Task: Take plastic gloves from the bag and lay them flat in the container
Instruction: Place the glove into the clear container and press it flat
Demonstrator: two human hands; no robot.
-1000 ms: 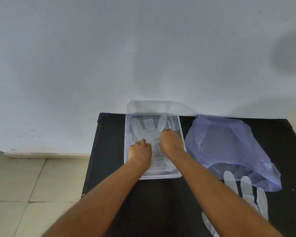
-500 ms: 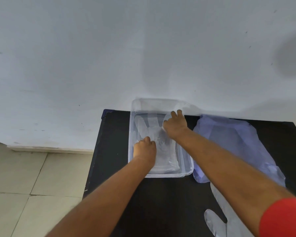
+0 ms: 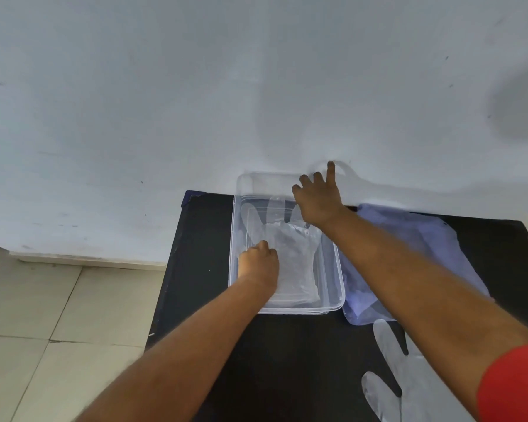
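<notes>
Plastic glove (image 3: pixel 290 254), translucent, lying flat on the floor of the clear container (image 3: pixel 336 287). Its long axis runs from 6 o'clock (cuff, near wall) to 12 o'clock (finger lobes, far wall), parallel to the container's long sides. Whether one glove or a stack lies there cannot be told through the film.

Left hand (image 3: pixel 258 264), curled into a loose fist, knuckles pressed down on the glove's palm area at the container's 8 o'clock side; it pins the film but does not appear to pinch it. Right hand (image 3: pixel 317 202), fingers spread and extended, hovers over the far right corner at 1 o'clock, above the glove's fingertips and reaching past the rim toward the wall; it has hold of nothing visible.

Key relation: the glove's finger lobes lie directly beneath and at 7 o'clock of the right hand, which is therefore the nearer hand for smoothing them; the left hand anchors the cuff end.

At 3 o'clock of the container, touching its right wall, lies the pale violet bag (image 3: pixel 415 257). A second loose glove (image 3: pixel 409 379) rests on the black worktop (image 3: pixel 287 360) at 5 o'clock, partly under the right forearm, judged next to be laid.
</notes>
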